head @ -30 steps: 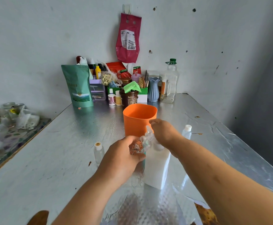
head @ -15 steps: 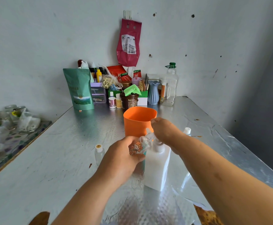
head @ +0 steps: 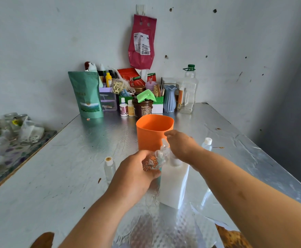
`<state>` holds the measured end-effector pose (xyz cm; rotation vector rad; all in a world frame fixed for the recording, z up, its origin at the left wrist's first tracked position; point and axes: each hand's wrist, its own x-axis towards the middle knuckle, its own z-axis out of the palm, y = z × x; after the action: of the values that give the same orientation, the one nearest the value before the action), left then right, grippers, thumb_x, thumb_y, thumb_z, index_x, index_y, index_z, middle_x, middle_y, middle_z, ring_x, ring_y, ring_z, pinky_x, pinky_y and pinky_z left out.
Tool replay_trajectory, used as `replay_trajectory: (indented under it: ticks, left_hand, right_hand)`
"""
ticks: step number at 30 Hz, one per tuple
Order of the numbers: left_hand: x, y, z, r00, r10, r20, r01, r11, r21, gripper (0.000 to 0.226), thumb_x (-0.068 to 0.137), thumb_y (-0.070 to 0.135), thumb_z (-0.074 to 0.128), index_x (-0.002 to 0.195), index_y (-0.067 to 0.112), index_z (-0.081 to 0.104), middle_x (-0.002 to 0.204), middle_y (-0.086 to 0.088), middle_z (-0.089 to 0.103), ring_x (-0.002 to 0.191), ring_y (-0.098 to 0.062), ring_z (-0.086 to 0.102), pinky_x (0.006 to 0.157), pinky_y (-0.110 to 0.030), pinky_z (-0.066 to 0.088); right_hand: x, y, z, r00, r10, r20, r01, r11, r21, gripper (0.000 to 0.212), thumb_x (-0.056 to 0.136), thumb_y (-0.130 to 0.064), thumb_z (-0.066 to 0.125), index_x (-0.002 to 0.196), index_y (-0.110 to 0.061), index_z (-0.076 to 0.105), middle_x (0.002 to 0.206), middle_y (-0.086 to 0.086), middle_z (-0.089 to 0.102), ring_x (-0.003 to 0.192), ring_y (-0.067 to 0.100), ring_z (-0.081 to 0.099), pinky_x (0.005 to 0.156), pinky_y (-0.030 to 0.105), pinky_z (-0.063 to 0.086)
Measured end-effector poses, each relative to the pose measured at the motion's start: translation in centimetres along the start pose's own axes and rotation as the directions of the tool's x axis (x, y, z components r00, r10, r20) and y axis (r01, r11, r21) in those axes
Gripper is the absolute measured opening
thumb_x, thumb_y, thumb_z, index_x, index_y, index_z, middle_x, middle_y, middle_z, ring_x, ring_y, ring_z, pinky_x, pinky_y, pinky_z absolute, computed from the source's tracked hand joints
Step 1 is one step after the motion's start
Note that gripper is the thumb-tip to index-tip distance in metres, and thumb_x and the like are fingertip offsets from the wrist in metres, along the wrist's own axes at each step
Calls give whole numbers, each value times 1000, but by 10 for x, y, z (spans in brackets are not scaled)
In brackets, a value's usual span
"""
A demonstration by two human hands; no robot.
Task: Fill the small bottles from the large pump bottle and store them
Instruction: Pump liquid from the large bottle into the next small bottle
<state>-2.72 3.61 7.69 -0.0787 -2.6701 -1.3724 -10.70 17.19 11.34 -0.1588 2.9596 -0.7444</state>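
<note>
**Sticker bottle held at pump**

L hand (head: 135, 172) fingers grip the clear sticker bottle (head: 153, 162) by the top of the white pump bottle (head: 173, 185), mid-bench (head: 56, 176). R hand (head: 182, 147) covers the pump head; finger curl can't be told. Orange tub (head: 154, 135) just behind. Yellow-cap bottle (head: 109, 169) to the L, white-cap bottle (head: 207, 144) to the R.

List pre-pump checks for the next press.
1. Left hand grips the sticker bottle: ok.
2. Bottle mouth lined up under the nozzle: cannot tell, hands hide it.
3. Right hand rests on the pump head: ok.
4. Pump bottle upright on the table: ok.
5. Fill level in the sticker bottle: cannot tell.
6. Orange bin open behind: ok.
</note>
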Motion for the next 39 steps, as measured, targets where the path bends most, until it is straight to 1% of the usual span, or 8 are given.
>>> replay_trajectory:
  ticks: [3,9,15,20,24,28,36,39]
  left_hand:
    - [-2,2,-1,1000,13,-1,-13,1000,4,32,81,23,76,93,45,57,97,23,68,92,6,62,83,-22,51]
    - [-2,7,-6,999,24,-33,-24,1000,18,34,79,21,77,91,45,58,97,21,70,93,0,64,87,-29,51]
    - [0,7,-5,1000,9,-26,-8,1000,20,35,79,22,76,105,40,63,99,19,71,95,-3,65,88,-34,52]
    - [2,6,-4,1000,5,-23,-4,1000,20,34,79,22,77,106,40,63,99,19,71,94,-2,65,88,-33,52]
    - [2,3,-3,1000,-3,-20,3,1000,16,35,79,22,77,105,40,63,99,20,70,94,-1,65,88,-33,52]
    - [1,1,0,1000,-20,-11,20,1000,22,35,80,23,76,107,41,63,101,20,70,95,-2,65,89,-35,53]
    - [-3,11,-7,999,18,-27,-17,999,38,34,79,23,77,90,47,57,97,19,70,93,-2,64,87,-32,52]
    - [-4,13,-8,999,23,-25,-22,999,37,34,79,23,77,86,50,56,96,21,70,92,0,64,86,-30,52]
  right_hand:
    - [-2,-2,-1,1000,0,-16,0,1000,-23,44,99,-3,27,139,-13,43,148,1,38,131,23,43,112,42,33]
    - [-2,-6,-9,997,-27,-78,27,1000,-4,33,100,-10,30,121,1,53,124,23,56,117,40,51,103,51,39]
    - [2,-3,-7,998,-36,-51,37,999,10,34,100,-10,29,123,1,51,126,24,54,120,40,49,105,52,37]
    - [9,2,-3,998,-34,-47,35,999,15,36,100,-11,31,130,-3,49,132,20,53,124,36,48,108,49,35]
    - [12,2,4,999,-38,-19,38,999,-7,47,98,-3,26,142,-13,38,143,5,45,130,26,43,113,44,30]
    - [9,1,7,999,-29,-14,28,998,-51,49,97,-3,26,144,-17,35,145,1,44,132,22,42,113,41,31]
    - [-5,-4,-10,996,-37,-85,37,999,-3,34,100,-9,29,122,1,53,126,22,55,118,38,51,104,50,39]
    - [-7,-6,-11,997,-50,-65,48,999,-23,33,100,-9,30,119,2,54,122,22,57,116,40,51,103,52,39]
